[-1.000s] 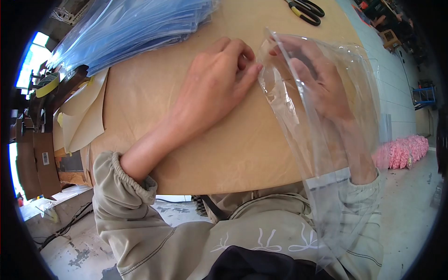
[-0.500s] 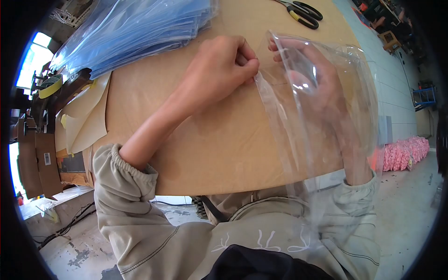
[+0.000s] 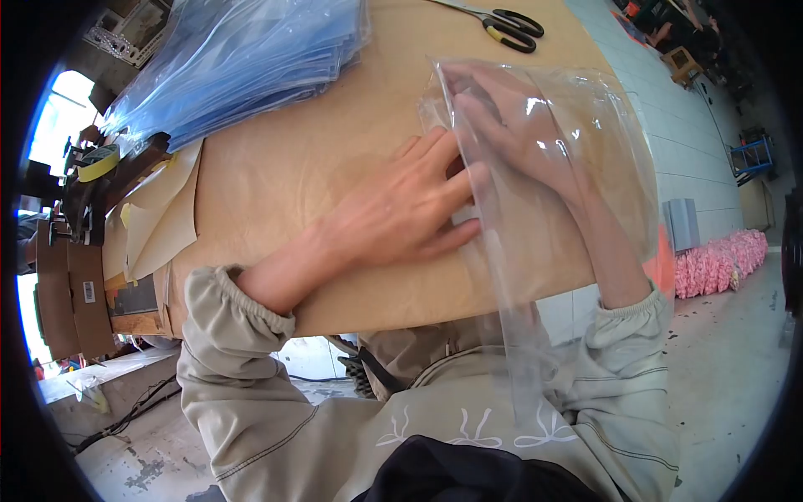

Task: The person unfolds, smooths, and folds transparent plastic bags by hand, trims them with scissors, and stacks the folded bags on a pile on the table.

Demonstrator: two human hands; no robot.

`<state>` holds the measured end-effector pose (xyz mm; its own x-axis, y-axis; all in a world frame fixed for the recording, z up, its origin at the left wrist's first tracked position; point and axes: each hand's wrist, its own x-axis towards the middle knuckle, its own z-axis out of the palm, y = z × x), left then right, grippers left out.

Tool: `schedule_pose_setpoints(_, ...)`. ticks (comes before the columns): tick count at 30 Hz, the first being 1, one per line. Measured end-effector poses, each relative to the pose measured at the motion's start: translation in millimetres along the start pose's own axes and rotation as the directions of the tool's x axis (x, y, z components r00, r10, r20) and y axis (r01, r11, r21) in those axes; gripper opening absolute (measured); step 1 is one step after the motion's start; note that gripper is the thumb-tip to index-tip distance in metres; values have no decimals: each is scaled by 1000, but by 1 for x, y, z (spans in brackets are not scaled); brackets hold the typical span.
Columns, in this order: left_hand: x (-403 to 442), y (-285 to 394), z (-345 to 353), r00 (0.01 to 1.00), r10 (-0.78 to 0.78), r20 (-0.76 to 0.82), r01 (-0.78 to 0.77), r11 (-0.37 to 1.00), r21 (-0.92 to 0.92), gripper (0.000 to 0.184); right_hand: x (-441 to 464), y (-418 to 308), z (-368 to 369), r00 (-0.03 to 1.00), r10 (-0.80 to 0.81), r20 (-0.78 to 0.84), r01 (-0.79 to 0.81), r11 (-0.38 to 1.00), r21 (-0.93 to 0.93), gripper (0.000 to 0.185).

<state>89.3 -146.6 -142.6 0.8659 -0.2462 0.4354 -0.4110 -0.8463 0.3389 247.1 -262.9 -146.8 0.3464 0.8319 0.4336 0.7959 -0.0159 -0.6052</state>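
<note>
A clear plastic sheet or bag [image 3: 602, 125] stands raised over the near right part of the table, its lower end hanging past the front edge onto my lap. Through the plastic I see my right hand [image 3: 523, 130], which seems to be inside or behind it; the fingers point left, with a gap between them and the thumb. My left hand [image 3: 414, 201] is at the left edge of the plastic, palm down, fingers spread, fingertips touching or just beside the film. It grips nothing that I can see.
A stack of bluish clear plastic sheets [image 3: 251, 67] lies at the back left. Scissors [image 3: 510, 32] with black and yellow handles are at the back. A tape roll [image 3: 98, 163] and brown paper [image 3: 167, 217] sit at the left. A pink bundle [image 3: 721, 263] rests on the floor at right.
My left hand has come down toward me and opened from a closed pinch at the plastic's edge. My right hand and the plastic have shifted left.
</note>
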Motion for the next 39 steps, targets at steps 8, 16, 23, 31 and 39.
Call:
schedule_pose_setpoints(8,-4,-4,-6,978,-26,207,22,1000,18,40,-30,-11,-6,979,16,203,40,962,-271,52)
schedule_pose_setpoints(16,4,-19,-3,930,-365,45,356,861,-364,59,-43,-18,-14,976,-95,196,159,926,-344,56)
schedule_pose_setpoints(23,26,-41,-20,640,-689,340,564,120,-817,53,-42,-22,-11,965,31,262,80,912,-402,56)
schedule_pose_setpoints(31,29,-55,-5,762,-637,115,544,533,-649,43,-47,-13,-9,969,-15,246,114,913,-392,61)
schedule_pose_setpoints(39,30,-54,-6,764,-632,127,564,559,-607,41,-54,-12,-12,975,46,218,69,867,-494,55)
